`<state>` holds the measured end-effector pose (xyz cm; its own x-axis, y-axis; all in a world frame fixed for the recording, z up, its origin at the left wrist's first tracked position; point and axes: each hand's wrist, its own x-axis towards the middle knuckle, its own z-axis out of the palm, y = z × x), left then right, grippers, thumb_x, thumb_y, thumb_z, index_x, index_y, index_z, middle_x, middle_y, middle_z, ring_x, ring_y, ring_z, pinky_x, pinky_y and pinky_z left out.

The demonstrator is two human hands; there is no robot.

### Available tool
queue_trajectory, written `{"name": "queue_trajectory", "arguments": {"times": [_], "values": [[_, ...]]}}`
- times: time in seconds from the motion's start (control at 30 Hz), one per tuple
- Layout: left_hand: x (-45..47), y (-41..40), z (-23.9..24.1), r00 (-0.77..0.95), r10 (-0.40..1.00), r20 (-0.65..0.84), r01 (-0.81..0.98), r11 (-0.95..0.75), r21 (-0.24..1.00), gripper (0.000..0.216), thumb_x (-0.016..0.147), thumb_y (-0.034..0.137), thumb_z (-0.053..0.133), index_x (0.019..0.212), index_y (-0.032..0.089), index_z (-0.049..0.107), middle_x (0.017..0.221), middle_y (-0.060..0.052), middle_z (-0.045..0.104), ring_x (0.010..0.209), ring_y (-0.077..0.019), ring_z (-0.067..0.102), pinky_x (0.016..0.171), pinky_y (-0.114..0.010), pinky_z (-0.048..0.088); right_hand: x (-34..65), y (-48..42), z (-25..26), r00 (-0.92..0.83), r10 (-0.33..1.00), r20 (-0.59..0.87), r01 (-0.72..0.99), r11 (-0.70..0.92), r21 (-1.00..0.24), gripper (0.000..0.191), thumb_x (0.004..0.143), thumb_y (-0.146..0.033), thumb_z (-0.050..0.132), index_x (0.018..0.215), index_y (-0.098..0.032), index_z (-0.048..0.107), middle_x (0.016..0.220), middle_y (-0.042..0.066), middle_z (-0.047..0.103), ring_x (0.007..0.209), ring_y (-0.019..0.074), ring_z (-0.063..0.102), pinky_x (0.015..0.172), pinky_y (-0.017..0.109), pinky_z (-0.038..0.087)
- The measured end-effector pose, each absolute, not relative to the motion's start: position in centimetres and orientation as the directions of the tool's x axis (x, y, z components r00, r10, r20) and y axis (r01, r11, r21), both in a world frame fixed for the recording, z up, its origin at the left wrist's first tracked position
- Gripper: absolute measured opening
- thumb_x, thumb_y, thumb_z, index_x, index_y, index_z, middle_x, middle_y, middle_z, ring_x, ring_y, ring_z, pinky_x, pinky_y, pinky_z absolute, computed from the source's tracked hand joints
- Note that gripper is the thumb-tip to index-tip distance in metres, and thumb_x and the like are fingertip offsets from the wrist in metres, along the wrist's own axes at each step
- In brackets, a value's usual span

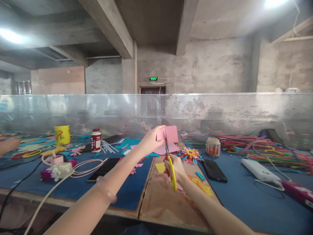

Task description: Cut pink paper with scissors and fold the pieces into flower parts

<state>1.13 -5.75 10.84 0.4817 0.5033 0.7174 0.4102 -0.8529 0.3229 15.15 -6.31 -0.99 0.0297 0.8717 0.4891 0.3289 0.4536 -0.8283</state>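
My left hand (pixel 156 138) pinches a pink sheet of paper (pixel 172 133) by its left part and holds it up above the table. Wrapped round the yellow handles of a pair of scissors (pixel 172 174) is my right hand (pixel 177 166). The scissor blades point upward and lie across the pink paper, close to my left fingers; whether they are cutting cannot be made out. Below the raised sheet lies more pink paper (pixel 168 149). A paper flower (pixel 189 154) in red, blue and yellow sits just beyond my right hand.
Yellow and pink scraps (pixel 160 167) litter the brown board. Phones (pixel 214 170) lie on both sides. Around them stand a glass jar (pixel 213 147), a brown bottle (pixel 96 140) and a yellow tin (pixel 62 135). Cables run at left. Another person's hand (pixel 9 145) shows at far left.
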Motion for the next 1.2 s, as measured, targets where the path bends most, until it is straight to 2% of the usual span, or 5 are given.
{"name": "queue_trajectory", "arguments": {"times": [0.47,0.63,0.83,1.03,1.2], "values": [[1.39,-5.76,10.75,0.472,0.529,0.705,0.446,-0.833,0.327,0.061,0.070,0.021,0.054,0.129,0.017,0.038,0.132,-0.008,0.045,0.116,-0.0228,0.045,0.098,-0.037,0.035,15.09,-6.11,-1.41,0.043,0.878,0.478,0.274,0.449,-0.850,0.008,0.066,-0.025,0.043,0.063,-0.018,0.044,0.038,-0.006,0.048,0.029,0.0080,0.042,0.033,0.018,0.036],[1.36,-5.47,10.60,0.469,0.514,0.719,0.441,-0.841,0.313,0.063,0.071,0.022,0.053,0.131,0.016,0.036,0.135,-0.009,0.041,0.122,-0.0234,0.039,0.102,-0.038,0.030,15.10,-5.99,-1.41,0.054,0.876,0.480,0.294,0.445,-0.846,0.007,0.065,-0.023,0.042,0.062,-0.018,0.045,0.038,-0.006,0.047,0.029,0.0082,0.043,0.034,0.018,0.037],[1.32,-5.72,10.78,0.483,0.518,0.706,0.443,-0.840,0.314,0.067,0.071,0.023,0.053,0.134,0.019,0.033,0.136,-0.009,0.040,0.117,-0.0269,0.044,0.097,-0.042,0.035,15.10,-6.09,-1.33,0.068,0.874,0.482,0.291,0.445,-0.847,0.011,0.067,-0.026,0.043,0.061,-0.018,0.044,0.039,-0.007,0.044,0.029,0.0075,0.043,0.032,0.016,0.035],[1.36,-5.80,10.87,0.481,0.531,0.698,0.454,-0.832,0.319,0.066,0.071,0.024,0.053,0.134,0.019,0.034,0.131,-0.010,0.046,0.099,-0.0242,0.055,0.087,-0.039,0.041,15.18,-5.96,-1.30,0.067,0.872,0.485,0.311,0.443,-0.841,0.010,0.066,-0.026,0.043,0.060,-0.018,0.044,0.039,-0.006,0.044,0.030,0.0074,0.043,0.032,0.016,0.034],[1.27,-6.00,10.96,0.468,0.558,0.685,0.493,-0.808,0.322,0.067,0.071,0.027,0.053,0.134,0.018,0.033,0.110,-0.010,0.060,0.077,-0.0194,0.057,0.074,-0.036,0.044,14.97,-6.18,-1.18,0.087,0.879,0.469,0.290,0.428,-0.856,0.010,0.066,-0.026,0.041,0.060,-0.018,0.044,0.037,-0.007,0.044,0.028,0.0077,0.043,0.031,0.016,0.034]]}}
